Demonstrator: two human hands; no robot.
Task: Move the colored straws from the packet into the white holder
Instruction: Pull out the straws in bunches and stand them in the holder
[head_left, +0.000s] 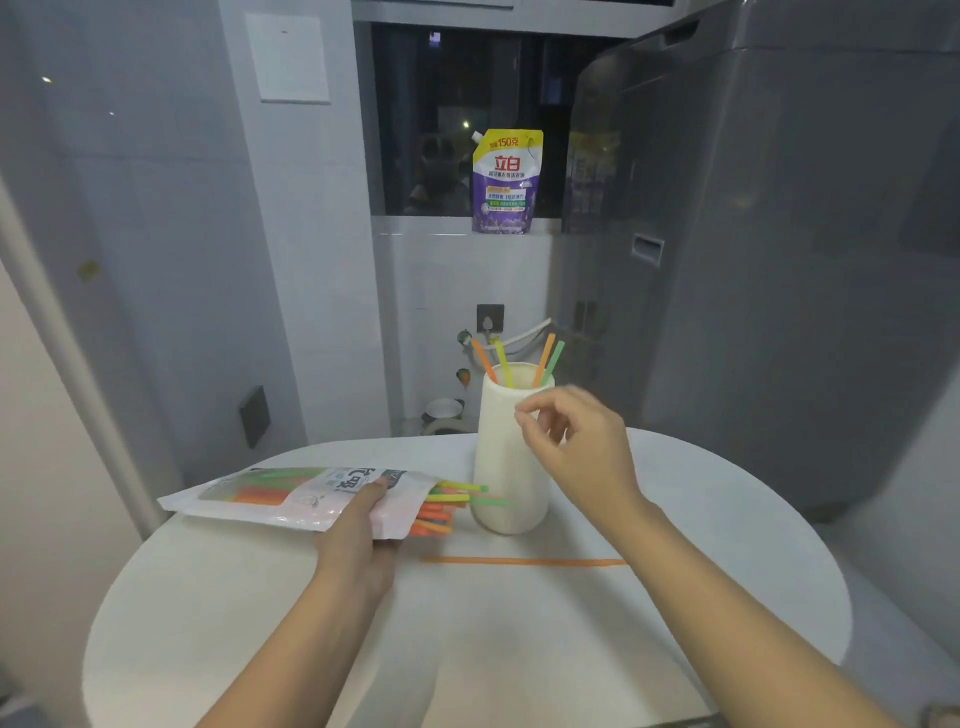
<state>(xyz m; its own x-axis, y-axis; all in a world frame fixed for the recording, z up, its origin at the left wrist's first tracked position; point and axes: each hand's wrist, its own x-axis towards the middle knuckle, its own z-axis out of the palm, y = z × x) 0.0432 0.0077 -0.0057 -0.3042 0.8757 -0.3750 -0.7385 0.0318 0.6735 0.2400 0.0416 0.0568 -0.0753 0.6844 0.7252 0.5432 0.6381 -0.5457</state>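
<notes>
Straws' packet (306, 499) lies at 9 o'clock of the white holder (509, 457) on the table (467, 649), gripped by the left hand (363, 540). Right hand (576, 441), fingers loosely curled and empty, hovers beside the holder's rim. Four straws (545, 358) stand inside; one orange straw (519, 561) lies at 6 o'clock.

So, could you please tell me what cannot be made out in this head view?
- Lower ends of the straws in the white holder: hidden by its wall.
- How many straws remain in the packet: its printed front and the left hand cover them.
- Right hand fingers: motion-blurred.
</notes>
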